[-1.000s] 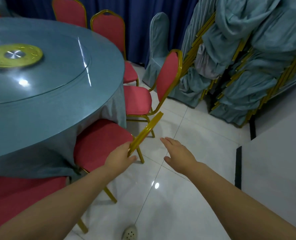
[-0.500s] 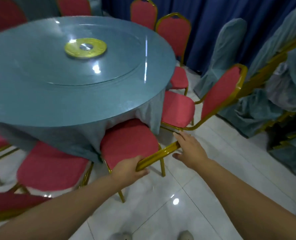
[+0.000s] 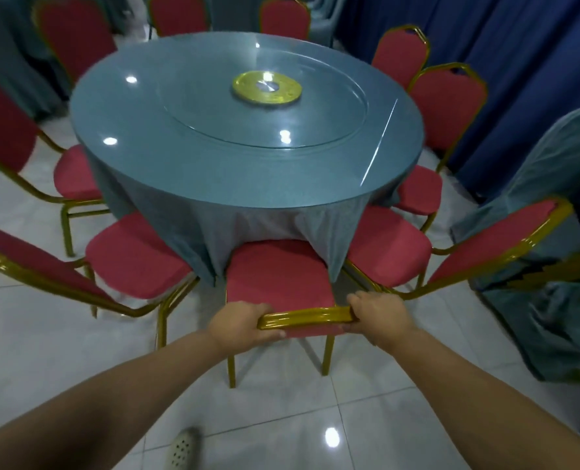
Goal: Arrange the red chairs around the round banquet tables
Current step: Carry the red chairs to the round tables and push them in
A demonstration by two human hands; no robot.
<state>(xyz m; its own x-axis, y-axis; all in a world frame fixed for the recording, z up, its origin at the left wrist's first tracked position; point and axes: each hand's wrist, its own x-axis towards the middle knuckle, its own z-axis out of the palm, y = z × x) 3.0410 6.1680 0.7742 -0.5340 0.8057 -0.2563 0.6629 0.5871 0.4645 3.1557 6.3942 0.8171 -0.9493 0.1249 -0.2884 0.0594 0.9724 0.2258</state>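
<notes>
A red chair (image 3: 275, 276) with a gold frame stands right in front of me, its seat partly under the cloth of the round blue-grey table (image 3: 214, 164). My left hand (image 3: 243, 325) grips the left end of the chair's gold top rail (image 3: 307, 316). My right hand (image 3: 380, 315) grips the right end. More red chairs ring the table: one at the near left (image 3: 132, 256), one at the near right (image 3: 387, 252), and several further round.
A glass turntable with a gold hub (image 3: 266, 88) sits on the table. Blue curtains (image 3: 519, 62) hang at the right, with cloth-covered chairs (image 3: 560, 184) below them. White glossy tiles (image 3: 282, 418) cover the floor. My shoe (image 3: 181, 447) shows at the bottom.
My right hand has closed onto the chair's top rail, joining the left. The view has swung left, so the chair and table now lie square in front of me.
</notes>
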